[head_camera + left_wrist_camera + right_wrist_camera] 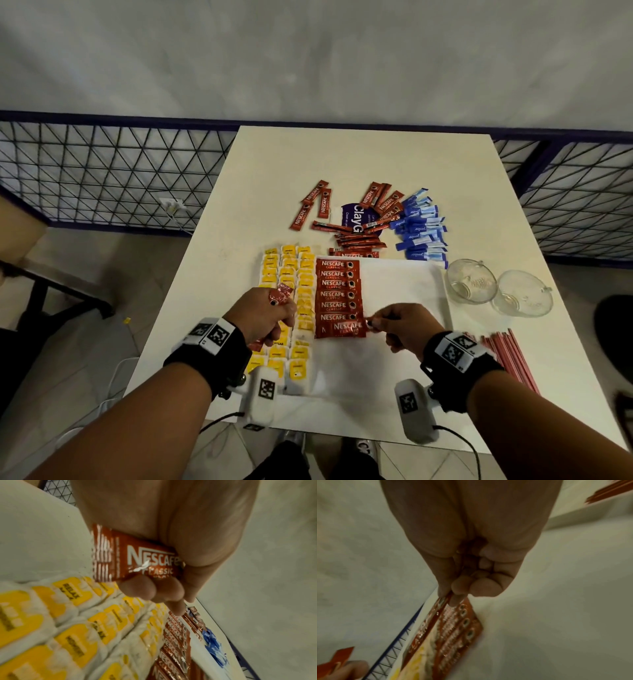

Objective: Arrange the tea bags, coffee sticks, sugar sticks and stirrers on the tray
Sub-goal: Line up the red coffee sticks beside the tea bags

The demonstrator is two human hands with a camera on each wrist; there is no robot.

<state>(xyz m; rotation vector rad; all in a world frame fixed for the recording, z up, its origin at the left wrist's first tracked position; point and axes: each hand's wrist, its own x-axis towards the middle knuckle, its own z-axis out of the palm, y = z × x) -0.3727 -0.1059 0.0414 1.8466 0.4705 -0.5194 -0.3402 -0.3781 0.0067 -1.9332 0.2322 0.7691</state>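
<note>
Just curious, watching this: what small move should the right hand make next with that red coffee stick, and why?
Probably lay it flat: the right hand pinches a coffee stick tilted at the near end of the neat red column, so straightening it continues the row.

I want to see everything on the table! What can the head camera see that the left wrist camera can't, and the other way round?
Only the head view shows the two glass cups, the red stirrers and the right hand pinching a coffee stick. Only the left wrist view shows the printed name on the coffee stick bundle close up. Both show the left hand holding that bundle, the yellow tea bags, the coffee row and the blue sugar sticks.
</note>
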